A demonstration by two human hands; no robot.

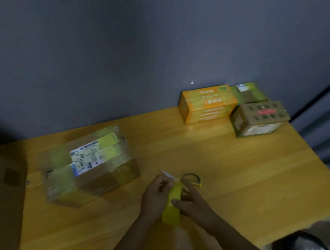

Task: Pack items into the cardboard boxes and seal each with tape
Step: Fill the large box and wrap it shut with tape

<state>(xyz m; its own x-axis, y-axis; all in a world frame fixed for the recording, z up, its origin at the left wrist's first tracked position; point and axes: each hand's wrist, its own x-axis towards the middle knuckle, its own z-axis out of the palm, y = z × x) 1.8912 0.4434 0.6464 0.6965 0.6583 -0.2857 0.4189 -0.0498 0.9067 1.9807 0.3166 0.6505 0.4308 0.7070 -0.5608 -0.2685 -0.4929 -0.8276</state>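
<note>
The taped cardboard box [88, 167] sat closed at ten o'clock (contents hidden). Both hands met at centre: the left hand [157, 196] curled round the yellow tape roll [173, 205], the right hand [191, 204] pinching it from four o'clock, scissors [187, 179] just beyond. Three small boxes [231, 107] crowded the table's [255, 175] two o'clock corner.

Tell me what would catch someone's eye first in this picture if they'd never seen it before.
Probably the two hands low in the middle: the left hand and right hand hold a yellow tape roll together with yellow-handled scissors over the wooden table. Next, the taped cardboard box with a white label at the table's left. Then the orange box and two other small boxes at the far right corner.
</note>
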